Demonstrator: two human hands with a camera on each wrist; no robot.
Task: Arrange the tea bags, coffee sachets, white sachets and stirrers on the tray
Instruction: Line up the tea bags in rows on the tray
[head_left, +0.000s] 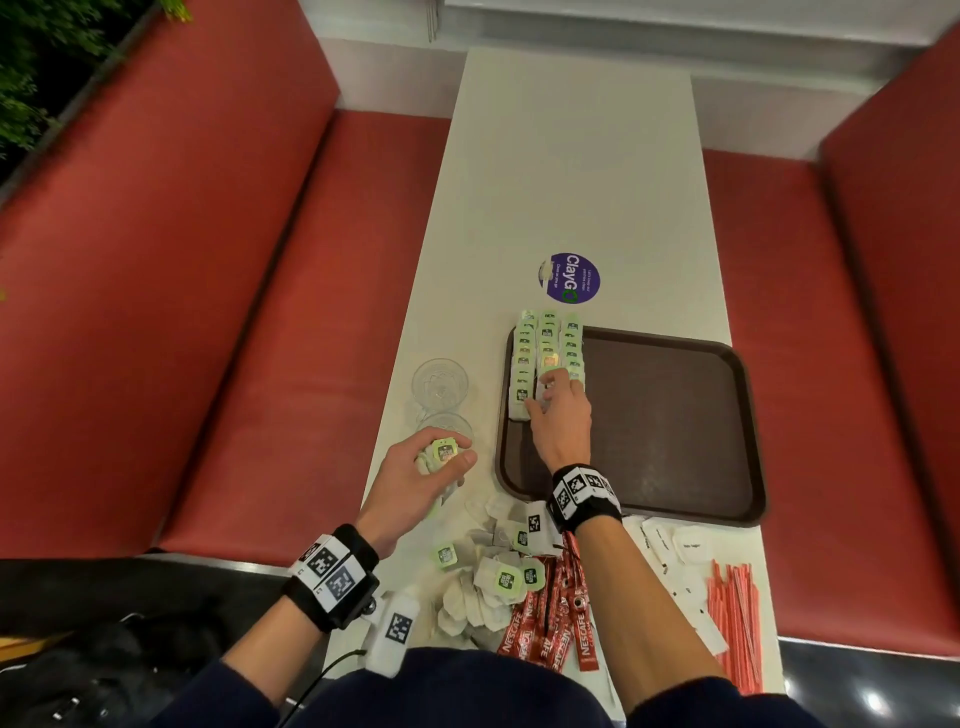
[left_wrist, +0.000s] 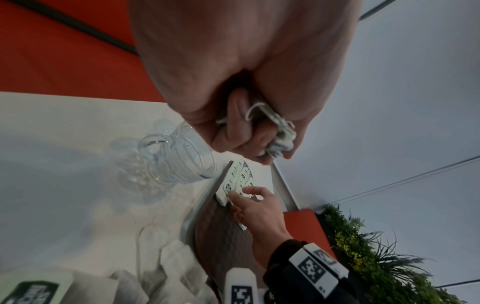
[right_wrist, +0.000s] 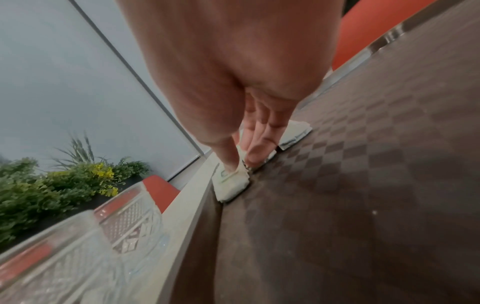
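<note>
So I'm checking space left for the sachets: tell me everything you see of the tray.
The tray is dark brown, rectangular with rounded corners and a raised rim, with a checkered texture that looks like plastic. It lies flat on the white table. Three rows of tea bags fill its far left corner, where the right hand touches them; the rest is bare.

The round purple sticker (head_left: 569, 278) on the white table (head_left: 571, 171) reads "ClayGO" in large white letters, its last letter drawn in green; the smaller lines beside it are too fine to read. The red coffee sachets (head_left: 561, 618) lying at the table's near edge carry the brand "NESCAFE" in white capitals. The green tags of the tea bags (head_left: 546, 358) bear dark labels whose print is too small to read. Faint dark print on the white sachets (head_left: 675, 551) cannot be read either.
</note>
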